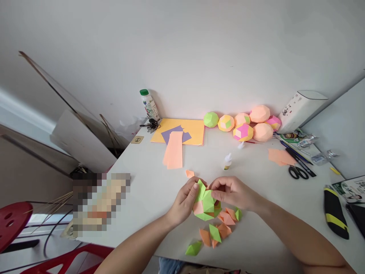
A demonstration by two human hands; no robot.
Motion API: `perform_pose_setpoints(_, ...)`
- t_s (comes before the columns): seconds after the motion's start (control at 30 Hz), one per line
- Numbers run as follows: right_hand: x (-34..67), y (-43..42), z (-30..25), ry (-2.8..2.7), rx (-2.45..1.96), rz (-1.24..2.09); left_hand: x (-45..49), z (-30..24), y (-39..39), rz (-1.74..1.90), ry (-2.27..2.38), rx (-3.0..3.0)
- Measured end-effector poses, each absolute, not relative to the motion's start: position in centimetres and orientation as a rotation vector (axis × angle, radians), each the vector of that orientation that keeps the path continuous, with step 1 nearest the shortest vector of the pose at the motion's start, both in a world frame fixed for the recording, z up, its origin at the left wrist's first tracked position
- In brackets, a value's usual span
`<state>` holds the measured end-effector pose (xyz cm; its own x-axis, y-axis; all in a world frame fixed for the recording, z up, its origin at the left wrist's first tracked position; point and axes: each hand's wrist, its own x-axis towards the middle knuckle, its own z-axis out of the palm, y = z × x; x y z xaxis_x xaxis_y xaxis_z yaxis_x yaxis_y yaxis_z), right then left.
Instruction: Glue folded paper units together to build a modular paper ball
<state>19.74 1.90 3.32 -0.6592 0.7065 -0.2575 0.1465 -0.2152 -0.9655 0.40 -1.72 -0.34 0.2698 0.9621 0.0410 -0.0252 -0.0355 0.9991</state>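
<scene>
My left hand (184,201) and my right hand (232,192) both grip a half-built paper ball (205,205) of green and orange folded units, held just above the white table (148,198). The fingers of both hands are pinched on its upper edge. Loose green and orange folded paper units (215,232) lie on the table right below and in front of the ball. One small orange unit (189,173) lies just beyond my left hand.
Several finished paper balls (243,123) sit by the wall, next to a white box (299,108). Coloured paper sheets (179,133), a glue bottle (227,161), scissors (299,172), keys (151,125), a white bottle (148,102) and a black-yellow object (335,213) lie around.
</scene>
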Motion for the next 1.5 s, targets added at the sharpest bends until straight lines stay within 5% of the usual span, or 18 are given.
perform_pose_setpoints(0.7,18.6,0.6,2.6,-1.706,-1.084,1.823,0.6,-1.4,-2.2,1.146,1.142,1.646)
perform_pose_setpoints(1.5,17.6,0.7,1.1,-1.587,-1.084,2.085,1.1,-1.2,-2.2,1.071,1.239,1.435)
